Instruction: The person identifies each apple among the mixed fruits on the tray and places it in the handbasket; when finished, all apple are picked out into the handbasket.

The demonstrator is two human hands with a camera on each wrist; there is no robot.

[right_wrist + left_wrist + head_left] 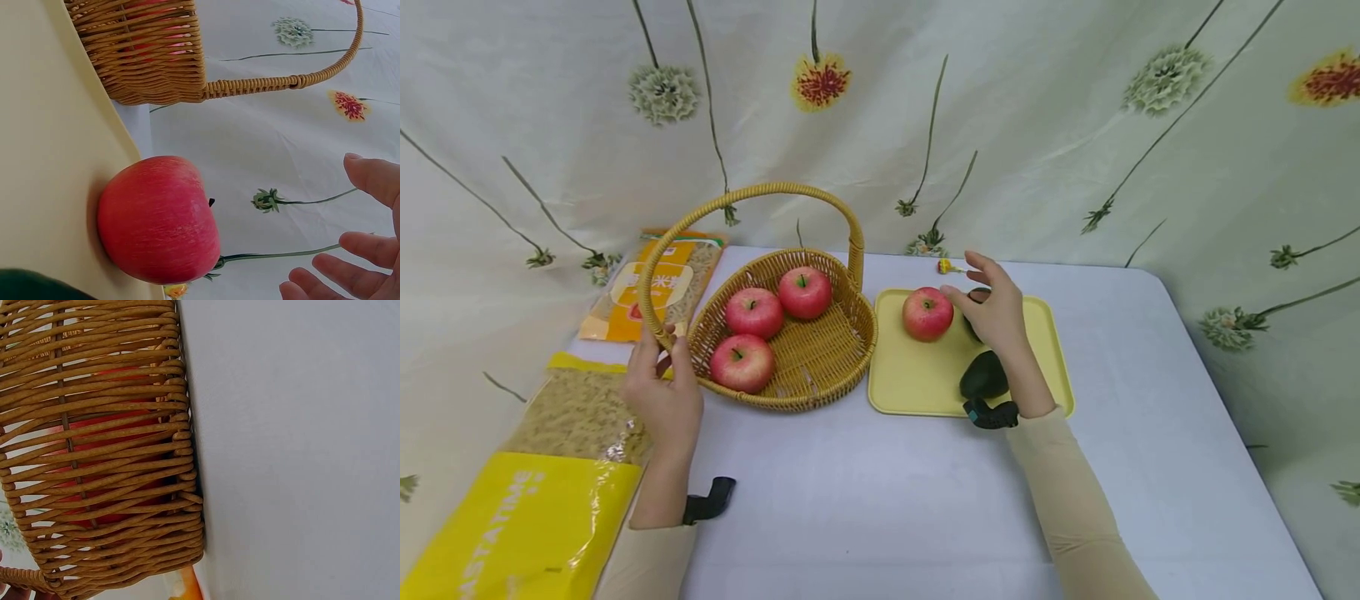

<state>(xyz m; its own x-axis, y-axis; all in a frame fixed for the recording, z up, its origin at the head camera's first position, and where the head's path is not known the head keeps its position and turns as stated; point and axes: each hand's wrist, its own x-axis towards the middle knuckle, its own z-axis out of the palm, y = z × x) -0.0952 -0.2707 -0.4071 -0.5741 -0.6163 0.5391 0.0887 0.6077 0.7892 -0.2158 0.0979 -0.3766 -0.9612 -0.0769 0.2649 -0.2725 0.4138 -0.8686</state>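
My left hand [664, 392] grips the lower left end of the handle [658, 312] of a wicker basket [820, 358]. Three red apples [742, 363] sit in that basket; through its woven side, red shows in the left wrist view. Over a yellow tray [910, 387], my right hand [996, 308] holds nothing, its thumb and fingers spread apart. Just left of the thumb, a red apple [928, 314] rests on the tray, and it appears large in the right wrist view. A dark green avocado [984, 376] lies under the right wrist. Another dark rounded thing [972, 327] is partly hidden behind the right hand.
A pasta bag [550, 492] lies at the left edge, with an orange-and-yellow food packet [655, 287] behind it. The basket stands close to the tray's left side on a white-covered table [865, 500]. A flowered cloth [1015, 108] hangs behind.
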